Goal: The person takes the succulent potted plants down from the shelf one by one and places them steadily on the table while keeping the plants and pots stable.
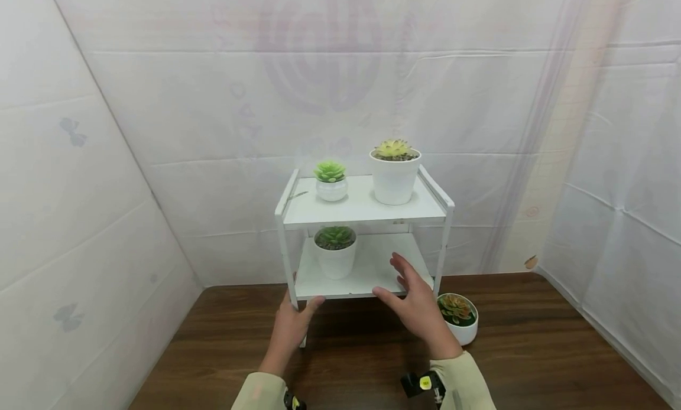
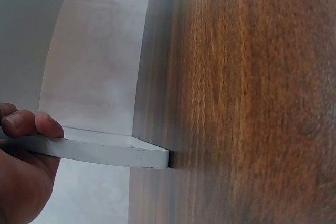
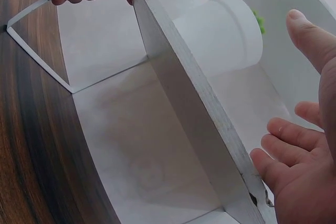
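Observation:
A white two-tier shelf point(image 1: 367, 215) stands on the brown table. My left hand point(image 1: 291, 322) grips its front left leg point(image 2: 113, 153), fingers wrapped round the bar and thumb along the lower board's edge. My right hand point(image 1: 415, 303) is in front of the lower board point(image 1: 385, 259), fingers spread, with nothing in it. On that board sits a white pot with a dark green succulent point(image 1: 336, 253), left of centre. The top board bears a small round pot with a bright green succulent point(image 1: 331, 182) and a taller pot with a yellow-green succulent point(image 1: 395, 171).
A low white bowl with an orange-green succulent point(image 1: 459, 318) stands on the table point(image 1: 532, 339), right of the shelf and partly behind my right wrist. White sheeting point(image 1: 213, 132) closes off the back and both sides.

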### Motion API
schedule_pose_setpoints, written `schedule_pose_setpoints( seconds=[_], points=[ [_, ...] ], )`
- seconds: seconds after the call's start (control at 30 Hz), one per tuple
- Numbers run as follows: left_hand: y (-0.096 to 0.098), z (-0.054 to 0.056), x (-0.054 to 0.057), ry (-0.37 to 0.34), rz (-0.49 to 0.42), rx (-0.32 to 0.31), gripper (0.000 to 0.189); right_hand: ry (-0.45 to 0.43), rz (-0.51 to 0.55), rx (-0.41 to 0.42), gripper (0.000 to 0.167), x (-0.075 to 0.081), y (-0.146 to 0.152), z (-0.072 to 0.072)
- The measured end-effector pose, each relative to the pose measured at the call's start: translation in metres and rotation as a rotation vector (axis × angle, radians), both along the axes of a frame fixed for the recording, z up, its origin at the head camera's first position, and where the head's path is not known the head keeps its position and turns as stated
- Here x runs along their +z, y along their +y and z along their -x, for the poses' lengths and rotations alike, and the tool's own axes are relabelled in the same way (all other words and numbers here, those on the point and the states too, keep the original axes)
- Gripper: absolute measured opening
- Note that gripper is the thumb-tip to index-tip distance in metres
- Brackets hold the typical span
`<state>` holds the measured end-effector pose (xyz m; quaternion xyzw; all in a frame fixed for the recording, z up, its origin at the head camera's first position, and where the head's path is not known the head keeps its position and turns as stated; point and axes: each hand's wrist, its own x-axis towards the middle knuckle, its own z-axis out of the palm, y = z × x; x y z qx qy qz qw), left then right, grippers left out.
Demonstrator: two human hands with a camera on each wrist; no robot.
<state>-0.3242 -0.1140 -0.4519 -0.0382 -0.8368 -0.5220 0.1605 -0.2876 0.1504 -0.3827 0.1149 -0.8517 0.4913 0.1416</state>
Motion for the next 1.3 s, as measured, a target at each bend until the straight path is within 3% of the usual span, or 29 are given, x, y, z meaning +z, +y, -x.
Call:
schedule_pose_setpoints(
  seconds=[0.67,0.97,1.3],
  points=[
    [0.001,0.001,-0.001,0.004,-0.016,0.002,0.096,0.03,0.017,0.04,0.085,-0.001,-0.006,0.008],
    [0.001,0.002,-0.001,-0.001,-0.006,0.017,0.096,-0.012,0.026,0.043,0.087,0.001,-0.01,0.011],
    [0.0,0.002,-0.002,-0.006,-0.011,0.007,0.096,0.025,0.016,0.056,0.086,0.002,-0.017,0.015]
  ],
)
